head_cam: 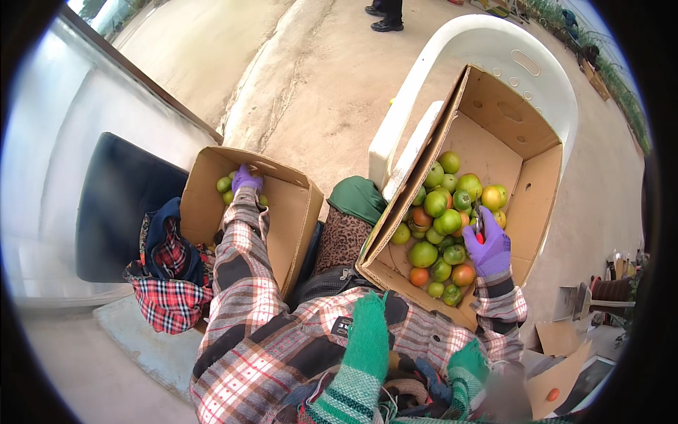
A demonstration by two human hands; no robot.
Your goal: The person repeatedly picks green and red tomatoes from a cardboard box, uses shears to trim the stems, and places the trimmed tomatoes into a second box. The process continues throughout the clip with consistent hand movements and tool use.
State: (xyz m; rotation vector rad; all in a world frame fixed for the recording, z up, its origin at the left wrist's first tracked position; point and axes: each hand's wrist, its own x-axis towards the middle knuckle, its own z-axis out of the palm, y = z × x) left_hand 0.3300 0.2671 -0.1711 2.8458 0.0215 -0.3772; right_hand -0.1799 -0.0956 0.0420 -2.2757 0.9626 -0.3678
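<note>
My left hand (248, 179), in a purple glove, reaches into the smaller cardboard box (291, 204) on the left, among several green tomatoes (224, 184). Its fingers are partly hidden, so whether it grips one is unclear. Over the larger cardboard box (535, 185) on the right, my right hand (488, 244), also gloved in purple, holds small red-handled clippers (479, 233), their blades pointing away from me at the pile. Green, yellowish and reddish tomatoes (446, 221) lie heaped in that box, mostly towards its left and near sides.
The larger box leans in a white plastic chair (394, 132). A dark blue padded seat (127, 212) and bundled plaid cloth (169, 291) are at the left. A person's legs (389, 13) stand beyond. Cardboard pieces (561, 371) and a brown spool (609, 290) lie at the lower right.
</note>
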